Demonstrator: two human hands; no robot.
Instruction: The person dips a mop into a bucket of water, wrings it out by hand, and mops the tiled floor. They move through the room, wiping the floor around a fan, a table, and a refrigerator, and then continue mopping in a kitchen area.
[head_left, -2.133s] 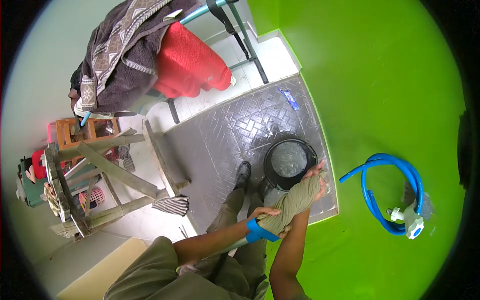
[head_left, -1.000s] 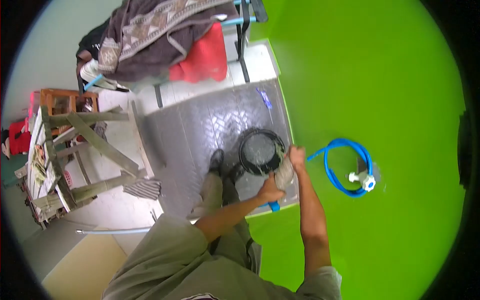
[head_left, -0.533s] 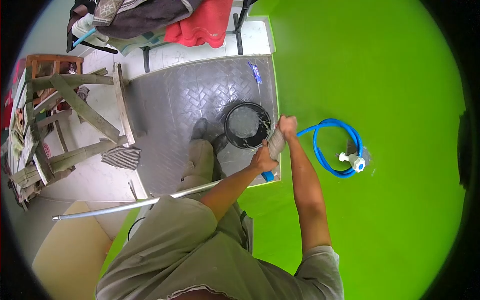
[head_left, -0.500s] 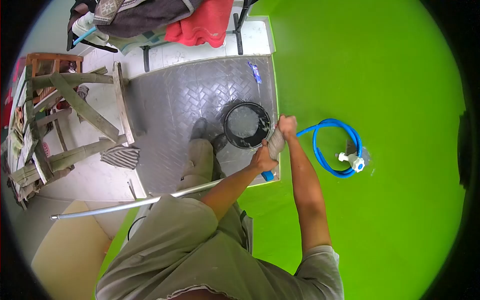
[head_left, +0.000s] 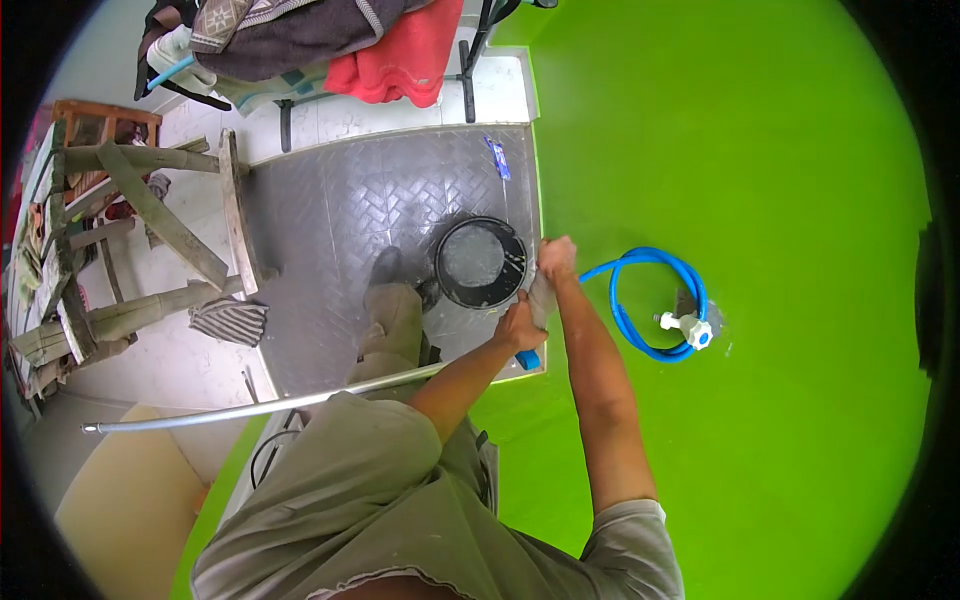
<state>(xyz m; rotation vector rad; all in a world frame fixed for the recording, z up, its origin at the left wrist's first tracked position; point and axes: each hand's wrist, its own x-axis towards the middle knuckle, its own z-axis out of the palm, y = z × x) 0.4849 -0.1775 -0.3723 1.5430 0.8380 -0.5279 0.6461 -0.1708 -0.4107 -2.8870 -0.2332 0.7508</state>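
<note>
A greyish cloth (head_left: 541,300) is gripped between my two closed hands, bunched and twisted beside the bucket's right rim. My left hand (head_left: 520,325) holds its lower end. Around the upper end, my right hand (head_left: 557,257) is wrapped, close to the green wall. The black bucket (head_left: 442,282) stands on the grey tiled floor, with cloudy water (head_left: 473,255) inside. Just below my left hand is a small blue object (head_left: 528,359), partly hidden.
A blue hose (head_left: 622,320) loops by a white tap (head_left: 697,331) on the green wall (head_left: 780,180). Clothes (head_left: 395,60) hang on a rack above. A wooden frame (head_left: 160,215) stands left; a metal pole (head_left: 230,411) crosses below. A blue-white packet (head_left: 498,158) lies on the floor.
The view has shifted slightly, so the bucket, hose and hands appear a little further left and mostly lower. Both hands still grip the cloth.
</note>
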